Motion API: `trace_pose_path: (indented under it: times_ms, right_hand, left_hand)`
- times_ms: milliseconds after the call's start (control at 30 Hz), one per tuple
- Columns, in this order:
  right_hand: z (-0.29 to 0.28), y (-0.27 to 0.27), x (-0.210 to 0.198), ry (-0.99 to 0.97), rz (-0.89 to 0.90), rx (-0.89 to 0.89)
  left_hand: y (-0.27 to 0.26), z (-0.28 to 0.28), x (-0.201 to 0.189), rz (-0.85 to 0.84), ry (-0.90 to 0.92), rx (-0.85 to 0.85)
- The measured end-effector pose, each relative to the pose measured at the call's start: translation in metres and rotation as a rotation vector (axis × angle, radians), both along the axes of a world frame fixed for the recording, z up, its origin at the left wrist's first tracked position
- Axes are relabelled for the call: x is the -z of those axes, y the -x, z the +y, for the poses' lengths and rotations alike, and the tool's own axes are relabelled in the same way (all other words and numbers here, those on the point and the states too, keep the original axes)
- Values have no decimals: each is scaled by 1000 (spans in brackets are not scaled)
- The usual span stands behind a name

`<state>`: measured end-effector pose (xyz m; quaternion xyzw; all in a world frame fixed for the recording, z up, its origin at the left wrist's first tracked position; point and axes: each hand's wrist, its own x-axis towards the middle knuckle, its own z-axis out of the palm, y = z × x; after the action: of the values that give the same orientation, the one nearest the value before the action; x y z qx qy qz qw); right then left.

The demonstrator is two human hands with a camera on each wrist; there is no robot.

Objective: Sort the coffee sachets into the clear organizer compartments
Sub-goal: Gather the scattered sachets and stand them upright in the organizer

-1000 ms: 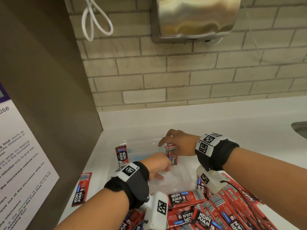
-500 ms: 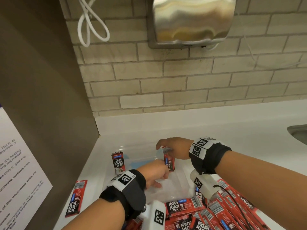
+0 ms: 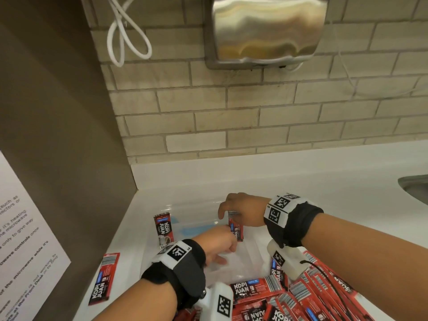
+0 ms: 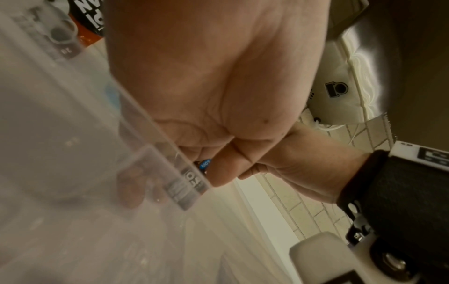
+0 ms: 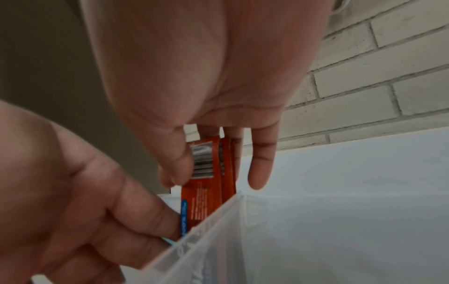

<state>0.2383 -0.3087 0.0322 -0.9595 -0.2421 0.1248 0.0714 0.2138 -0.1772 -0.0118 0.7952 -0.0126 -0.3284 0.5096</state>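
A small bundle of red coffee sachets [image 3: 235,229] stands upright in the clear organizer [image 3: 251,259] on the white counter. My right hand [image 3: 228,216] pinches the bundle's top from above, thumb on the barcode side [image 5: 203,163]. My left hand [image 3: 222,245] reaches into the organizer, and its curled fingers [image 5: 155,219] pinch the lower part of the sachets [image 5: 206,203]. In the left wrist view the sachets [image 4: 192,174] show through a clear divider [image 4: 136,119]. One more sachet [image 3: 163,230] stands in the organizer's far left compartment.
A heap of red sachets [image 3: 308,300] lies at the front right, against the organizer. A single sachet [image 3: 104,278] lies on the counter to the left, beside a brown side panel [image 3: 58,135]. A brick wall with a steel dispenser [image 3: 266,28] is behind, and a sink edge [image 3: 414,188] at far right.
The view has tilted up slightly. Both hands stay at the sachet bundle in the organizer, which sits a little lower in the compartment now.
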Motion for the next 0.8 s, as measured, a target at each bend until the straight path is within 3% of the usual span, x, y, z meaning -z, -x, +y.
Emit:
trace_pose_path:
  times_ms: [800]
  right_hand:
    - [2,-1,0,37,33,38]
  left_hand:
    - [1,5,0,48,3,1]
